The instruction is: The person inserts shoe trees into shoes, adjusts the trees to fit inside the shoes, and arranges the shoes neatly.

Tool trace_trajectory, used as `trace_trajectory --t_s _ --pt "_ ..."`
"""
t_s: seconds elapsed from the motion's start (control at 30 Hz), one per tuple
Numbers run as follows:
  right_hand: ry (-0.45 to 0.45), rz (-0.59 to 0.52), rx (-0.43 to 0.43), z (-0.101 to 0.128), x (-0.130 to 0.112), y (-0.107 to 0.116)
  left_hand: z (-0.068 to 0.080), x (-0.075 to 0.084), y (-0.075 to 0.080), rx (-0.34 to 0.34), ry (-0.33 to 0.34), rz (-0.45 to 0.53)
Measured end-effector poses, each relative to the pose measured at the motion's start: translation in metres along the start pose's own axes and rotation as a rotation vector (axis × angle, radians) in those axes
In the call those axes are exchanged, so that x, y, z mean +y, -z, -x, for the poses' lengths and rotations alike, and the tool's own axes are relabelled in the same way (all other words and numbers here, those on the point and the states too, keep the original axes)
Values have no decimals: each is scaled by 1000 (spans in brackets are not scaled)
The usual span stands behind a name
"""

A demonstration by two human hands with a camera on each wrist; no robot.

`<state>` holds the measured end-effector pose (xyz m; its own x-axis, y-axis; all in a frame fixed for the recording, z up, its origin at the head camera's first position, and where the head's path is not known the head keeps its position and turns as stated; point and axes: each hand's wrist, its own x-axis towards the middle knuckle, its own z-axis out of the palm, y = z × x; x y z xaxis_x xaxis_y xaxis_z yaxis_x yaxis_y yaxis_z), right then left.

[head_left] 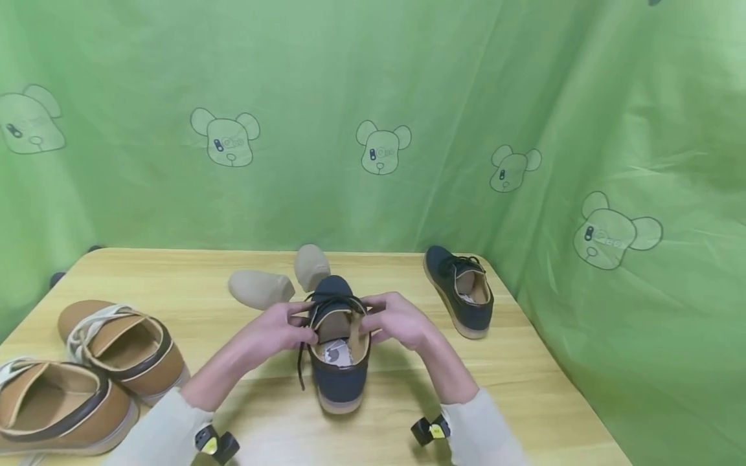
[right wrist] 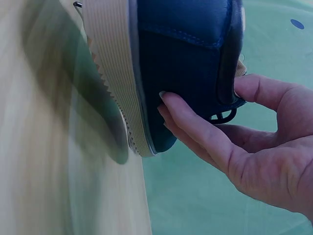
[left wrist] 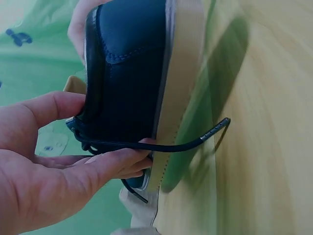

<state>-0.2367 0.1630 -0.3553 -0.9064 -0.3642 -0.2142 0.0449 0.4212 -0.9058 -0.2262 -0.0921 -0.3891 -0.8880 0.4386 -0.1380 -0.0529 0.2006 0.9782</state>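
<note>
Both hands hold a navy lace-up shoe by its sides, its heel toward me. My left hand has its thumb at the left collar edge and its fingers along the outer side. The right hand grips the opposite side the same way, thumb at the collar. In both wrist views, the shoe's shadow falls on the table beside its pale sole. A loose black lace hangs over the left fingers. Inside the shoe, a light insole with a dark print shows.
The matching navy shoe stands at the table's right. Two beige toe-shaped inserts lie behind the left hand. A brown shoe with white laces and another brown shoe stand at left. A green curtain hangs behind the wooden table.
</note>
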Motion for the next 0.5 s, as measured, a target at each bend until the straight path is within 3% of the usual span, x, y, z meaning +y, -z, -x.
trace_trajectory --t_s 0.17,0.33,0.5 --pt "-13 -1 46 0 4 19 -22 8 -12 21 32 -2" --pt "-32 -20 115 -5 14 38 -47 14 -25 47 17 -23" --pt "-61 -15 186 -8 16 58 -71 23 -39 52 15 20"
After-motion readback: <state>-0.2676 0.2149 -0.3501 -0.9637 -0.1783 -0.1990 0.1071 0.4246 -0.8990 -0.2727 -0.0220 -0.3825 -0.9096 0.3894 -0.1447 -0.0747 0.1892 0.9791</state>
